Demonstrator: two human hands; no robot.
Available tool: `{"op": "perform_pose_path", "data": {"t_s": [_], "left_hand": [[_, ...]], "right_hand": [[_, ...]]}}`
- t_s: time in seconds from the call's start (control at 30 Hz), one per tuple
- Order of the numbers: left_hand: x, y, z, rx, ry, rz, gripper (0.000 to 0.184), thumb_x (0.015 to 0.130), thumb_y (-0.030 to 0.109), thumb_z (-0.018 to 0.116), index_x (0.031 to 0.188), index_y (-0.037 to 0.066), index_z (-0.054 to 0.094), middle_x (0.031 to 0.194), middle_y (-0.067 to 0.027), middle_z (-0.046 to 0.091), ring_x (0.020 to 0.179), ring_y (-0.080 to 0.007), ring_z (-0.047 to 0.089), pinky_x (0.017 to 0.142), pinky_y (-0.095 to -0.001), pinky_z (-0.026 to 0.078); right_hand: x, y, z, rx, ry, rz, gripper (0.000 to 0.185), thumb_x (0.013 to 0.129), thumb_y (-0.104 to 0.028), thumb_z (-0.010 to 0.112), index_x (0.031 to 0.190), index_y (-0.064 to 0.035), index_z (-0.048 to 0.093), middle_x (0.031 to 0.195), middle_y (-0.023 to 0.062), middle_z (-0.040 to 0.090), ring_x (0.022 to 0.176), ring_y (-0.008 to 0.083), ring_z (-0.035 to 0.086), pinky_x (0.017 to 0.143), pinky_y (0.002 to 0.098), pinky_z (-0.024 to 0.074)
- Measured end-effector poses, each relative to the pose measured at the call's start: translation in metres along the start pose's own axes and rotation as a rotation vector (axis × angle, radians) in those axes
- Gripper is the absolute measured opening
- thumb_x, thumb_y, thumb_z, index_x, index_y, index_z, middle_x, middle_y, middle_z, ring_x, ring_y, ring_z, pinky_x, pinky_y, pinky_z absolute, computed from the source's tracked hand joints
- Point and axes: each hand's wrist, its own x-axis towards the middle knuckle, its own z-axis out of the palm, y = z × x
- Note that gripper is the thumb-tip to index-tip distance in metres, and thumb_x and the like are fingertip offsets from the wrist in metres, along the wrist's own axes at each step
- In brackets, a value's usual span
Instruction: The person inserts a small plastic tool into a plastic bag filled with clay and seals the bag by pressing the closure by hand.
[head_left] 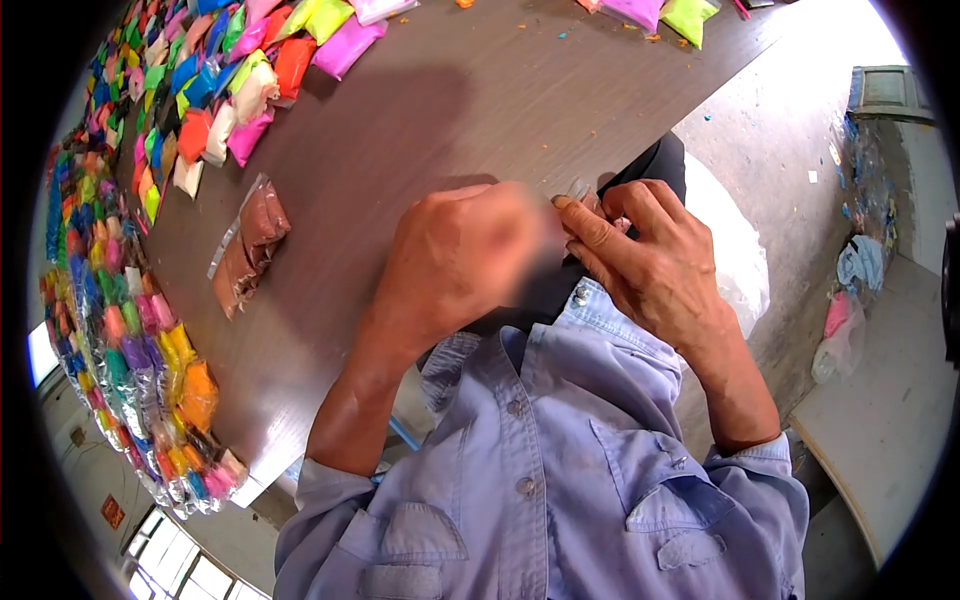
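My right hand [655,245] pinches a small clear plastic bag [590,200] with something pinkish-brown in it. Most of this bag is hidden behind the fingers. Close beside it, my left hand [450,255] is curled closed with its back toward me. A blurred patch covers its fingertips, so what they grip cannot be made out. Both hands are above the table's near edge, over my lap. On the table to the left lies a clear bag of brown clay-like material [250,245], apart from both hands.
Many small bright-coloured packets [215,100] crowd the back left of the brown table [400,130]. Strings of coloured packets [140,340] lie along its left side. More packets [685,18] sit at the far edge. A white plastic bag [725,240] is beside my leg on the right.
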Motion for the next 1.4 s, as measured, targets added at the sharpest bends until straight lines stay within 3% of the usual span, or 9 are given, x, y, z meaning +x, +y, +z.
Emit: {"op": "perform_pose_path", "data": {"t_s": [0.27, 0.53, 0.77, 0.97, 1.27, 1.4], "left_hand": [[0.003, -0.003, -0.002, -0.046, -0.029, 0.000, 0.010, 0.092, 0.004, 0.078, 0.086, -0.002, 0.073, 0.076, -0.0103, 0.071, 0.067, -0.0139, 0.065, 0.061, -0.0348, 0.049], [0.000, -0.001, -0.004, -0.130, -0.021, -0.122, 0.011, 0.092, 0.004, 0.077, 0.085, -0.004, 0.073, 0.073, -0.0033, 0.069, 0.068, -0.0047, 0.058, 0.060, -0.0292, 0.046], [0.002, 0.001, -0.007, -0.155, -0.035, -0.180, 0.011, 0.092, 0.004, 0.077, 0.086, -0.004, 0.073, 0.071, -0.0032, 0.069, 0.066, -0.0051, 0.057, 0.059, -0.0293, 0.046], [0.006, 0.002, -0.011, -0.057, -0.033, -0.106, 0.014, 0.092, 0.008, 0.078, 0.086, -0.003, 0.073, 0.069, -0.0064, 0.070, 0.065, -0.0064, 0.059, 0.059, -0.0310, 0.047], [0.009, 0.002, -0.010, -0.071, -0.058, -0.095, 0.014, 0.092, 0.010, 0.078, 0.087, -0.002, 0.075, 0.073, -0.0096, 0.073, 0.066, -0.0092, 0.064, 0.062, -0.0318, 0.051], [0.009, 0.001, -0.012, -0.055, -0.088, -0.106, 0.013, 0.092, 0.010, 0.078, 0.088, -0.002, 0.075, 0.073, -0.0097, 0.073, 0.065, -0.0098, 0.064, 0.062, -0.0319, 0.051]], "right_hand": [[0.000, 0.002, 0.004, -0.011, 0.036, -0.003, 0.035, 0.086, -0.017, 0.080, 0.121, -0.0188, 0.078, 0.095, -0.0005, 0.066, 0.085, 0.0163, 0.066, 0.071, 0.0324, 0.0562], [-0.003, 0.004, 0.009, -0.031, 0.068, -0.026, 0.037, 0.083, -0.013, 0.077, 0.120, -0.0185, 0.079, 0.094, 0.0006, 0.066, 0.086, 0.0160, 0.067, 0.072, 0.0318, 0.0567], [-0.003, 0.004, 0.010, -0.028, 0.088, -0.037, 0.039, 0.082, -0.013, 0.076, 0.120, -0.0180, 0.079, 0.095, 0.0009, 0.066, 0.087, 0.0163, 0.067, 0.072, 0.0313, 0.0570], [-0.003, 0.003, 0.009, -0.034, 0.074, -0.032, 0.040, 0.081, -0.013, 0.076, 0.120, -0.0187, 0.079, 0.095, 0.0006, 0.066, 0.087, 0.0164, 0.067, 0.072, 0.0312, 0.0569], [0.000, 0.004, 0.008, -0.024, 0.071, -0.037, 0.037, 0.082, -0.015, 0.074, 0.119, -0.0193, 0.077, 0.090, 0.0007, 0.060, 0.088, 0.0184, 0.065, 0.074, 0.0362, 0.0539], [0.001, -0.003, 0.005, 0.052, 0.035, 0.022, 0.036, 0.088, -0.017, 0.076, 0.124, -0.0193, 0.075, 0.092, 0.0019, 0.060, 0.086, 0.0204, 0.065, 0.074, 0.0372, 0.0544]]}}
